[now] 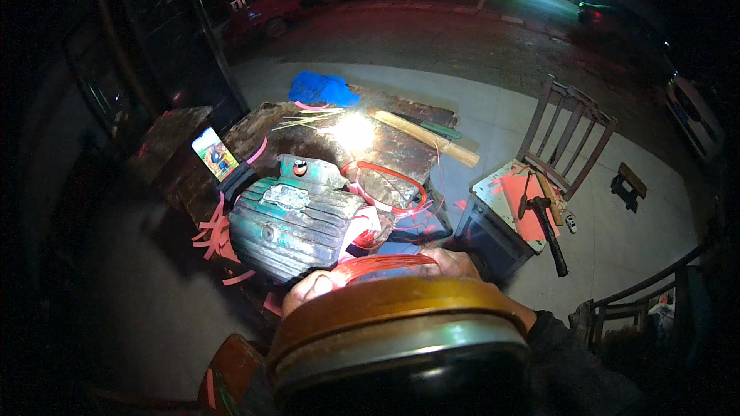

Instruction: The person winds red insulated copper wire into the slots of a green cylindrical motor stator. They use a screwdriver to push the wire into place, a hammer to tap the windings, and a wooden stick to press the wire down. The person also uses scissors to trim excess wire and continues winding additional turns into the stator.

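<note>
A bundle of red winding wire (385,263) is stretched between my two hands, just in front of the motor's open end. My left hand (308,290) closes on its left end, close to the motor housing, and my right hand (453,263) grips the right end. Both hands are partly hidden by a rounded amber and silver rim (401,316) in the foreground. The ribbed green-grey electric motor housing (289,223) lies on its side on the worn table (231,135). Behind the hands, a loop of red wire (420,194) rests by the motor's open end.
A lit phone (213,154) stands left of the motor near pink paper strips (218,235). Beyond are a bright lamp (354,132), blue cloth (320,88) and wooden bar (432,140). On the right, a chair (559,135) holds a hammer (546,223); a small stool (628,185) stands beyond.
</note>
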### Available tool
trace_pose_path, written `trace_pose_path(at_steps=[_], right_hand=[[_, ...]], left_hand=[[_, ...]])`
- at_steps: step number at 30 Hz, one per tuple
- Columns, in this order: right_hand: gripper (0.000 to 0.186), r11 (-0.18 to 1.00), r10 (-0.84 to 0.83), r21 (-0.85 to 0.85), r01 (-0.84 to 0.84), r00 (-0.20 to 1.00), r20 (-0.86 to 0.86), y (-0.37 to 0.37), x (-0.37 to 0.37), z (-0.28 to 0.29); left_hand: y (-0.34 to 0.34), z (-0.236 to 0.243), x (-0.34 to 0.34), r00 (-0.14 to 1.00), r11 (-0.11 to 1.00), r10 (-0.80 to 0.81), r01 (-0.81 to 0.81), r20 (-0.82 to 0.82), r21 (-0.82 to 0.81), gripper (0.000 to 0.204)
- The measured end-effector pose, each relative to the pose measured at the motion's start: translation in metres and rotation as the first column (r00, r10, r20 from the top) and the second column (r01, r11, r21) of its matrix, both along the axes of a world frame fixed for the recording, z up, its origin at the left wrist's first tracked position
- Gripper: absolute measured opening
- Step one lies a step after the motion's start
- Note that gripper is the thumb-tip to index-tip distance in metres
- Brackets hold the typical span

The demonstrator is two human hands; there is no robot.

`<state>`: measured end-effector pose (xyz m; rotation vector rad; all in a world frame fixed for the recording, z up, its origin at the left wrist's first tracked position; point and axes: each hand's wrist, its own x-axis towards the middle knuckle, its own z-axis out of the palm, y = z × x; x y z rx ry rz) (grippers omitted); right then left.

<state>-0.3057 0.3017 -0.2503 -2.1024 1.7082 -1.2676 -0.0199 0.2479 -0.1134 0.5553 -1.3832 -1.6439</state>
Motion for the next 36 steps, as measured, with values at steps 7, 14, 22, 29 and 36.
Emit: trace_pose_path(at_steps=[7, 14, 22, 29, 36], right_hand=[[0.051, 0.989, 0.135, 0.072, -0.133, 0.991, -0.019, 0.012, 0.007, 0.078], [0.021, 0.958, 0.202, -0.161, -0.239, 0.956, -0.214, 0.002, 0.021, 0.103], [0.02, 0.935, 0.232, -0.242, -0.26, 0.963, -0.14, 0.002, 0.03, 0.115], [0.035, 0.93, 0.166, -0.294, -0.221, 0.965, -0.201, 0.008, 0.059, 0.134], [0.025, 0.867, 0.019, -0.479, -0.138, 0.97, -0.244, -0.01, 0.084, 0.142]], left_hand=[[-0.002, 0.003, 0.004, 0.981, 0.988, -0.082, 0.103, -0.175, 0.117, 0.04], [0.005, -0.006, -0.001, 0.963, 0.967, -0.213, 0.182, 0.166, 0.18, 0.036], [0.005, 0.011, 0.006, 0.888, 0.964, -0.264, 0.256, 0.376, 0.072, 0.038], [0.004, 0.002, -0.001, 0.945, 0.923, -0.324, 0.328, -0.055, 0.199, 0.047], [-0.031, -0.029, -0.007, 0.944, 0.966, -0.259, 0.255, -0.203, -0.044, 0.075]])
